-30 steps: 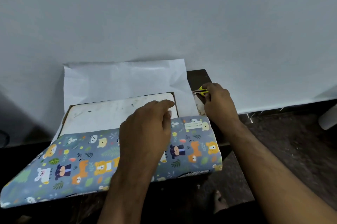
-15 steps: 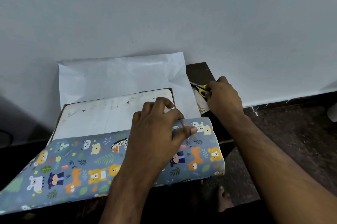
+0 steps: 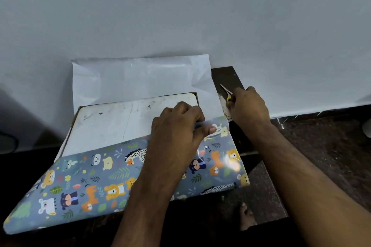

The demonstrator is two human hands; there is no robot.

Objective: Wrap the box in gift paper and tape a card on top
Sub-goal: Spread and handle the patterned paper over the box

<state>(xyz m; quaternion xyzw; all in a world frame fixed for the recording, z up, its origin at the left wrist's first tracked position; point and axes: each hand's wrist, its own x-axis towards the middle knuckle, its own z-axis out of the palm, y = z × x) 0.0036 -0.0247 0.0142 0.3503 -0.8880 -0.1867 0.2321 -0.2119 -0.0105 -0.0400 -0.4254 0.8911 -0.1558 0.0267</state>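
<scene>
On the dark surface [image 3: 224, 75] by the wall sits the flat box [image 3: 124, 120], and its white top is partly bare. Under it lies the gift paper [image 3: 96, 182], which has bears and other animals on a blue-grey side and is white on the back. One flap is folded up over the near half of the box, while the far flap [image 3: 140, 78] leans against the wall, not folded yet. The left hand [image 3: 178, 136] pinches the edge of the folded flap, with the thumb on top and the fingers curled over it. The right hand [image 3: 249, 106] has its grip closed around small scissors [image 3: 225, 94] with a yellow handle, just beside the box. A pale paper with writing, maybe the card [image 3: 225, 111], lies under that hand. So the wrapping looks about half done. The far flap, the ends, the taping and the card on top are all left to do.
</scene>
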